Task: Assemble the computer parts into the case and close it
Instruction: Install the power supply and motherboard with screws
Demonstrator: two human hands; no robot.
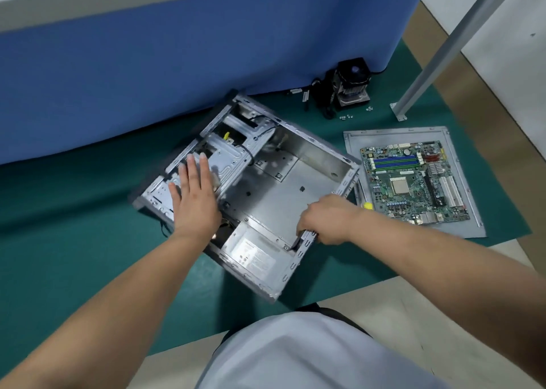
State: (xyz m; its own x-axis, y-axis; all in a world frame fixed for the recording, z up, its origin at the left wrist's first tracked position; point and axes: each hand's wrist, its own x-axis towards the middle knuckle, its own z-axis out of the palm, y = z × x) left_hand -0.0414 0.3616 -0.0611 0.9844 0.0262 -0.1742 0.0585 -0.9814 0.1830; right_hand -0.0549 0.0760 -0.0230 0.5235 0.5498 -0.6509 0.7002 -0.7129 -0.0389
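An open grey computer case (pixel 295 179) lies on its side on a green mat, its floor bare. A power supply (pixel 257 254) sits in its near corner and a drive cage (pixel 227 149) at its far left. My left hand (pixel 193 199) lies flat with straight fingers on the drive cage. My right hand (pixel 325 220) grips the case's right rear edge, fingers curled over the rim. A green motherboard (pixel 413 182) rests on the grey side panel (pixel 466 226) to the right. A yellow screwdriver handle (pixel 367 206) peeks out behind my right wrist.
A black CPU cooler (pixel 351 84) with cables stands at the back by a blue partition (pixel 177 64). Loose screws (pixel 345 117) lie near it. A metal post (pixel 443 52) slants up at the right. The green mat (pixel 74 226) lies over a tan floor.
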